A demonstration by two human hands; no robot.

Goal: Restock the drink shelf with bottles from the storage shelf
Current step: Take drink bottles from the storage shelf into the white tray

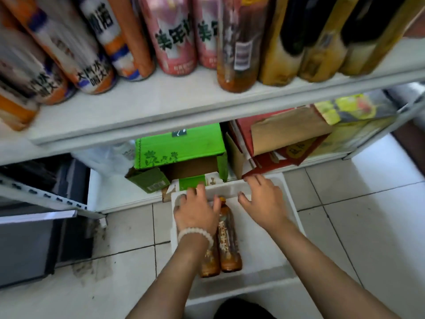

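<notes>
**Two bottles in the tray, lots more work to do**

A white tray (271, 261) sits on the tiled floor (368, 226), right in front of the bottom shelf. Two brown tea bottles (227, 240) lie side by side in it, near its left edge, with their caps pointing to the far edge.

The left hand (197, 210) is down over the tops of the bottles. Its fingers look a bit bent, but I cannot tell if they are holding a bottle or just touching. A white bead bracelet (195, 234) is on that wrist. The right hand (262, 199) is open with spread fingers. It rests near the far right corner of the tray and holds nothing.

Just past the tray, on the bottom shelf, there is an open green box (179, 148) and a red box (282, 143) beside it.

Above them, the drink shelf (161, 111) has a row of big bottles standing along it: orange ones, pink ones (174, 42) and dark ones. There is some bare room along its front edge.

The job looks like it is at an early part. Two bottles are out in the tray. None of them are up on the drink shelf yet.
</notes>
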